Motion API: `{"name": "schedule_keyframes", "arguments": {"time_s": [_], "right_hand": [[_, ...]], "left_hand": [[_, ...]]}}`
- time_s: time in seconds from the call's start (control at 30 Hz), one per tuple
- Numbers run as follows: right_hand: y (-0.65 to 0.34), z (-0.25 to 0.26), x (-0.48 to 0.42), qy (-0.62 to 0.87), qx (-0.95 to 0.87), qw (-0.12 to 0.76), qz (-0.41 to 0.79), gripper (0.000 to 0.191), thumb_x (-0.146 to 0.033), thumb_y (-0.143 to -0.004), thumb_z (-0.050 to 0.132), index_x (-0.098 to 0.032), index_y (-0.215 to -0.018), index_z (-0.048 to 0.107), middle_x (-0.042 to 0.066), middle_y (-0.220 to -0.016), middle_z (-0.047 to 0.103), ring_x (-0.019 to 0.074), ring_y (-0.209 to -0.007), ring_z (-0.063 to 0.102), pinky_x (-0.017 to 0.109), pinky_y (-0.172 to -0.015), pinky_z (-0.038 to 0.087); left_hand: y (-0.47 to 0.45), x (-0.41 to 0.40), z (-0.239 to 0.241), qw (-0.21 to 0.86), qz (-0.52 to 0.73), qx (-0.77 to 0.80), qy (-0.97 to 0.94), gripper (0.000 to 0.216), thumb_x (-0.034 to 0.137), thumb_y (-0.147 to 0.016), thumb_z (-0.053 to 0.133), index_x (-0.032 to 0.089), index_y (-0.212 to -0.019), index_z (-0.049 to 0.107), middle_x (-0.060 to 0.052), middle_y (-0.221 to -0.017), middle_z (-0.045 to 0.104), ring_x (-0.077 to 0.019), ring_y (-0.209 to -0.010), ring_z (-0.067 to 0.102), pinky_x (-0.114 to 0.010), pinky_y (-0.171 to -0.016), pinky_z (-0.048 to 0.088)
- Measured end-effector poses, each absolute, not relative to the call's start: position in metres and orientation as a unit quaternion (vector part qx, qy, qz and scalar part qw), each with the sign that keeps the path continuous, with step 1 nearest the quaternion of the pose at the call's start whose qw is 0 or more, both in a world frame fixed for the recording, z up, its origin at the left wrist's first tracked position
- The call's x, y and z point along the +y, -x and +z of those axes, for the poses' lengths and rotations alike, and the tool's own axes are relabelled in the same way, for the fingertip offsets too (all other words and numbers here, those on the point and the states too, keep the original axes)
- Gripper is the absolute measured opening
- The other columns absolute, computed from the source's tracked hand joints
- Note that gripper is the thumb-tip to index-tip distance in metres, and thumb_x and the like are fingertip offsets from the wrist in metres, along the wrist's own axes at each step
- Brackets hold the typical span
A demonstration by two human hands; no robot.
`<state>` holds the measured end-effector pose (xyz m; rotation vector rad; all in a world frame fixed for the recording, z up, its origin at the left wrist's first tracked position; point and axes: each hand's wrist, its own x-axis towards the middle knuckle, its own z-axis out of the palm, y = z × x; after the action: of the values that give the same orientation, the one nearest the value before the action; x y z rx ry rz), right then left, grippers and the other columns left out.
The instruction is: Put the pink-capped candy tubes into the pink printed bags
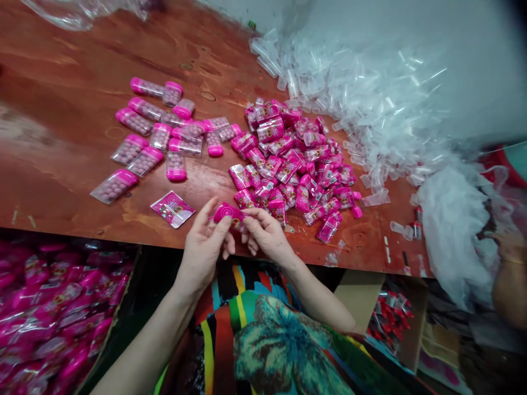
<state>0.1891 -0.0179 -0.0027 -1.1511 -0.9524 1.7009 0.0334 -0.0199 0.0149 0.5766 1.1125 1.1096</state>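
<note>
Just over the table's front edge, my left hand (205,241) and my right hand (267,235) hold a pink printed sleeve (228,213) between them. Thumbs and fingers pinch it at both ends. Whether a container sits inside it, I cannot tell. Left of it a flat pink printed sleeve (173,209) lies on the wood. Further left, several clear containers of candy balls with pink caps (134,118) are spread about. A heap of containers in pink printed sleeves (288,164) lies beyond my right hand.
Many clear empty plastic tubes (362,99) are piled at the back right of the wooden table (74,71). A box of pink packs (57,307) stands below left, a carton of red items (391,318) below right. Another person's arm (510,274) and a plastic bag (448,219) are far right.
</note>
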Motion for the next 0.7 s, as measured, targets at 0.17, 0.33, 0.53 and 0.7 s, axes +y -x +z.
{"name": "schedule_keyframes", "arguments": {"time_s": [0.17, 0.33, 0.53, 0.7], "right_hand": [[-0.186, -0.011, -0.027, 0.405, -0.402, 0.407, 0.713, 0.065, -0.059, -0.097, 0.076, -0.023, -0.146, 0.053, -0.01, -0.073, 0.063, 0.0087, -0.048, 0.056, 0.024, -0.05, 0.055], [-0.176, -0.027, -0.036, 0.411, -0.369, 0.424, 0.718, 0.064, -0.06, -0.093, 0.08, -0.025, -0.14, 0.055, -0.01, -0.068, 0.061, 0.0094, -0.046, 0.051, 0.025, -0.047, 0.051], [-0.176, -0.026, -0.036, 0.423, -0.343, 0.436, 0.717, 0.058, -0.056, -0.091, 0.082, -0.025, -0.133, 0.057, -0.009, -0.069, 0.066, 0.009, -0.044, 0.049, 0.024, -0.044, 0.049], [-0.205, 0.004, -0.017, 0.469, -0.339, 0.515, 0.633, 0.064, -0.051, -0.098, 0.073, -0.03, -0.153, 0.047, -0.003, -0.087, 0.075, 0.0088, -0.046, 0.046, 0.024, -0.045, 0.047]], "left_hand": [[-0.028, -0.019, 0.014, 0.644, 0.508, 0.509, -0.261, 0.073, 0.044, -0.08, 0.09, 0.015, -0.142, 0.065, 0.008, -0.053, 0.06, -0.0116, -0.041, 0.054, -0.019, -0.039, 0.038], [-0.028, -0.026, 0.01, 0.64, 0.511, 0.515, -0.252, 0.076, 0.043, -0.08, 0.09, 0.016, -0.146, 0.063, 0.008, -0.053, 0.06, -0.0119, -0.041, 0.055, -0.019, -0.039, 0.039], [-0.032, -0.025, 0.011, 0.656, 0.507, 0.508, -0.234, 0.084, 0.043, -0.076, 0.093, 0.016, -0.148, 0.06, 0.007, -0.058, 0.063, -0.0116, -0.04, 0.055, -0.02, -0.038, 0.038], [-0.01, -0.02, 0.014, 0.618, 0.533, 0.519, -0.255, 0.062, 0.044, -0.083, 0.088, 0.021, -0.137, 0.066, -0.002, -0.087, 0.079, -0.0103, -0.046, 0.061, -0.021, -0.04, 0.04]]}}
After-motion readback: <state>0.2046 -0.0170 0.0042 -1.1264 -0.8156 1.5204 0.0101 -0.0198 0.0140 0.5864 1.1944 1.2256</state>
